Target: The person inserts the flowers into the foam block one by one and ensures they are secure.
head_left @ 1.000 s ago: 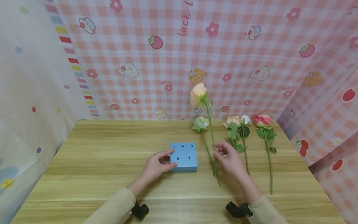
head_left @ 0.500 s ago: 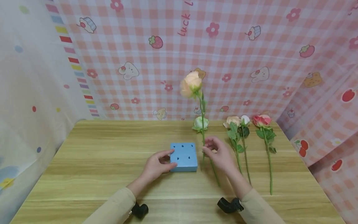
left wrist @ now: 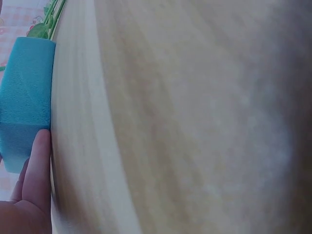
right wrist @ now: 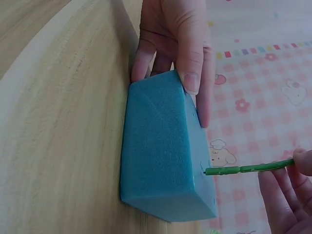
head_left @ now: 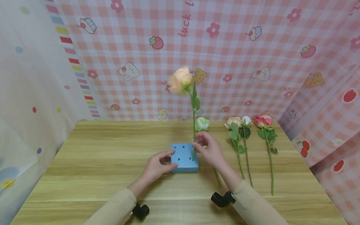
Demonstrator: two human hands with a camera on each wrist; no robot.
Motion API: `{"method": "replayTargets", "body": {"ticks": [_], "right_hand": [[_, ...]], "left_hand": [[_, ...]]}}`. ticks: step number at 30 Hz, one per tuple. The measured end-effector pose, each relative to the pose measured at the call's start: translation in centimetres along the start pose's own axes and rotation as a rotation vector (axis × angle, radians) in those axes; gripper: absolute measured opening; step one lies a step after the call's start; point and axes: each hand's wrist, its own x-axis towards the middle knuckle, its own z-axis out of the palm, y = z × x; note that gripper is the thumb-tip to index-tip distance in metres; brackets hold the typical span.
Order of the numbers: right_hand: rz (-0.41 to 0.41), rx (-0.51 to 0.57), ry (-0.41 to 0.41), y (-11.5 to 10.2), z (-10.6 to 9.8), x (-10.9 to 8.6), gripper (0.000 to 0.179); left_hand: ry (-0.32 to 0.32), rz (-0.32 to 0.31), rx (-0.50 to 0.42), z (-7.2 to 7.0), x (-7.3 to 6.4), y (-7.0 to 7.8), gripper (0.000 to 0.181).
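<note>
A blue foam block (head_left: pixel 184 164) with several dark holes in its top lies on the wooden table. My left hand (head_left: pixel 158 165) grips its left side, thumb at the near edge and fingers at the far one. With thumb and fingertips my right hand (head_left: pixel 210 149) pinches the green stem of a peach artificial rose (head_left: pixel 181 80), held upright over the block. In the right wrist view the stem's lower end (right wrist: pixel 222 171) is close to the block's holed face, near one hole. The left wrist view shows the block's side (left wrist: pixel 29 78) and the left fingers (left wrist: pixel 38 170) against it.
A pale green flower (head_left: pixel 202 123) lies behind my right hand, its stem partly covered. Farther right lie a peach flower (head_left: pixel 234 122), a white one (head_left: pixel 246 120) and a pink rose (head_left: pixel 263 121). A checked curtain (head_left: pixel 242 56) hangs along the table's back edge.
My right hand has carried the peach rose leftward, from beside the block to above its right part, and the stem has come more upright. The left hand and block have stayed in place.
</note>
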Motion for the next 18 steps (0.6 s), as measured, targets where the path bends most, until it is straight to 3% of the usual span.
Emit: {"method": "replayTargets", "body": {"ticks": [9,18], "right_hand": [[0.004,-0.012,0.004,-0.7,1.1,1.2,0.022],[-0.08,-0.112,-0.018,-1.0,2.6,2.8,0.023]], "left_hand": [[0.005,0.003,-0.013,0.1,0.1,0.0,0.052],[0.01,-0.001,-0.006,0.0,0.0,0.0,0.051]]}}
